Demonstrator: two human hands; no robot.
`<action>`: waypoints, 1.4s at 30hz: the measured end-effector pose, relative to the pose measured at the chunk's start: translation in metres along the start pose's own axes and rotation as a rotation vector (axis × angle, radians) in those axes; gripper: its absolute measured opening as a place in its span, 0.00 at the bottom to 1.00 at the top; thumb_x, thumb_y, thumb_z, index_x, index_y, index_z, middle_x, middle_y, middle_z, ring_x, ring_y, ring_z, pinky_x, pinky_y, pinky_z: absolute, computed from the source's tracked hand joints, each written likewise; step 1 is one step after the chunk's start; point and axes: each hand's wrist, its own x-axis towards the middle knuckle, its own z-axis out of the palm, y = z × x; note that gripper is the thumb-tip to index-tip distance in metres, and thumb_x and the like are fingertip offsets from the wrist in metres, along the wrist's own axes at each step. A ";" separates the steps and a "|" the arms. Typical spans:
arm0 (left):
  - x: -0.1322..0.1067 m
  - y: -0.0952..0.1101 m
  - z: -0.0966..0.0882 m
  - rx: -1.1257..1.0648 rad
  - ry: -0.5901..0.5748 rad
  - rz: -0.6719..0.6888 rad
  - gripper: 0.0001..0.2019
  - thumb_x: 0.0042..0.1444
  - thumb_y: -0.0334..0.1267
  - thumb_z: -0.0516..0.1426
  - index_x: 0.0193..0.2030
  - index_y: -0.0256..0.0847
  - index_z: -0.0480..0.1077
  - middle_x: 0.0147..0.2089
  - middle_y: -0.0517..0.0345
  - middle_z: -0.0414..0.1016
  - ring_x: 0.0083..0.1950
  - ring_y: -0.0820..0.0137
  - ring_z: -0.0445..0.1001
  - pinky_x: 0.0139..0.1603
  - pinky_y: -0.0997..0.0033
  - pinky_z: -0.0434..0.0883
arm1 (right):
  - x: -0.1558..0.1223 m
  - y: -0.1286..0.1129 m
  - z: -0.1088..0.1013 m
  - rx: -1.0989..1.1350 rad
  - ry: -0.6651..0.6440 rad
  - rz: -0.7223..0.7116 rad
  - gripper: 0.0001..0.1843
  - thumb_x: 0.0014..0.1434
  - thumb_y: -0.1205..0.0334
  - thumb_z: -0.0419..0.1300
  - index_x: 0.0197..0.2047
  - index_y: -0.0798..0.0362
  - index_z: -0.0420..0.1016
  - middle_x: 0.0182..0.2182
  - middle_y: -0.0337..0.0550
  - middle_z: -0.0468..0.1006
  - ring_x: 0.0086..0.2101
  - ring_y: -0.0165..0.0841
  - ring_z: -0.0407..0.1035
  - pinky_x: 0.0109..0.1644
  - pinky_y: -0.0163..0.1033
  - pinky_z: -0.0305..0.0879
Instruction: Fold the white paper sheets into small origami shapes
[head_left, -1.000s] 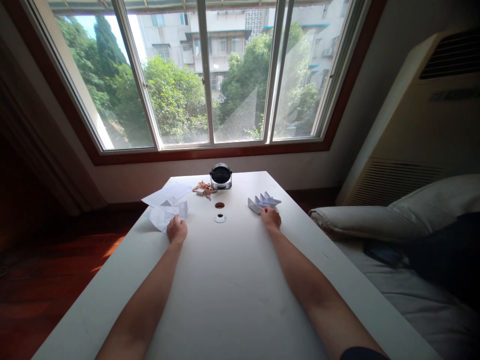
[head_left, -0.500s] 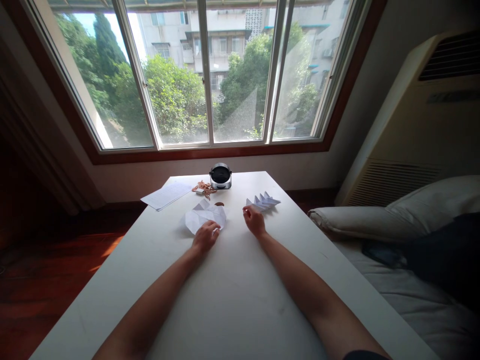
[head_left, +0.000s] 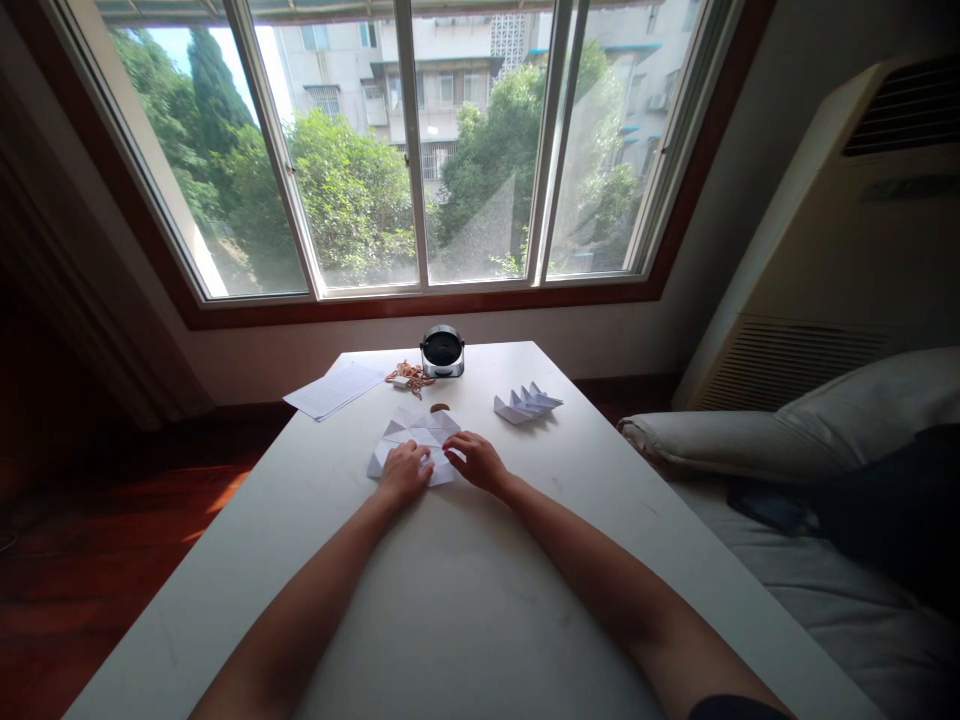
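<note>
A creased white paper sheet (head_left: 417, 437) lies spread on the white table (head_left: 465, 600), just ahead of both hands. My left hand (head_left: 403, 472) rests flat on the sheet's near left part, fingers stretched out. My right hand (head_left: 477, 461) touches the sheet's near right edge with its fingertips, fingers slightly curled. A folded white paper shape with several points (head_left: 526, 402) sits further back on the right, apart from both hands.
At the table's far end stand a small round black device (head_left: 442, 352), an orange coiled cable (head_left: 409, 377) and a flat sheet of printed paper (head_left: 334, 389). A bed with a pillow (head_left: 787, 425) is at the right. A large window fills the far wall.
My left hand dragged the creased sheet from the table's left to the centre and flattened it. My right hand left the folded paper shape and came over to the sheet.
</note>
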 end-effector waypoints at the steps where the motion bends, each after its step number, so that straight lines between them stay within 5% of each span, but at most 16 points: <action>1: 0.000 0.002 -0.001 0.009 -0.008 -0.004 0.12 0.62 0.43 0.54 0.47 0.44 0.74 0.45 0.49 0.74 0.49 0.59 0.71 0.53 0.60 0.64 | -0.001 0.003 0.002 0.028 -0.050 0.013 0.07 0.64 0.61 0.59 0.43 0.49 0.79 0.40 0.45 0.79 0.40 0.36 0.71 0.47 0.40 0.64; 7: 0.000 -0.004 0.004 0.039 0.026 -0.029 0.11 0.62 0.43 0.54 0.46 0.45 0.74 0.50 0.49 0.74 0.56 0.57 0.68 0.57 0.59 0.63 | -0.004 0.026 0.008 0.076 -0.141 0.038 0.06 0.61 0.63 0.63 0.40 0.50 0.81 0.42 0.45 0.78 0.41 0.36 0.72 0.47 0.40 0.67; 13: 0.002 -0.013 0.015 0.051 0.043 -0.152 0.23 0.60 0.48 0.57 0.60 0.45 0.68 0.64 0.47 0.66 0.66 0.54 0.60 0.66 0.54 0.55 | -0.005 0.029 0.009 0.004 -0.152 0.019 0.09 0.59 0.60 0.65 0.44 0.49 0.80 0.45 0.47 0.78 0.46 0.39 0.71 0.53 0.44 0.65; 23: 0.001 -0.010 0.009 0.060 0.050 -0.108 0.19 0.59 0.50 0.57 0.53 0.45 0.73 0.56 0.46 0.71 0.59 0.54 0.66 0.62 0.55 0.60 | -0.009 0.025 0.007 -0.090 -0.230 -0.010 0.29 0.56 0.49 0.67 0.60 0.46 0.72 0.59 0.50 0.71 0.59 0.46 0.64 0.64 0.52 0.57; 32: 0.001 -0.013 0.013 0.011 0.013 -0.034 0.23 0.60 0.49 0.56 0.60 0.46 0.68 0.63 0.49 0.68 0.63 0.56 0.64 0.66 0.56 0.56 | -0.007 0.026 0.008 -0.130 -0.231 0.004 0.29 0.56 0.48 0.67 0.60 0.45 0.72 0.57 0.49 0.74 0.56 0.45 0.66 0.62 0.51 0.59; 42: 0.000 -0.014 0.010 0.076 0.085 -0.222 0.19 0.59 0.48 0.56 0.54 0.44 0.73 0.57 0.45 0.71 0.61 0.54 0.63 0.65 0.55 0.54 | -0.007 0.025 0.008 -0.148 -0.226 0.026 0.23 0.57 0.48 0.67 0.54 0.46 0.75 0.54 0.48 0.74 0.55 0.44 0.65 0.60 0.49 0.60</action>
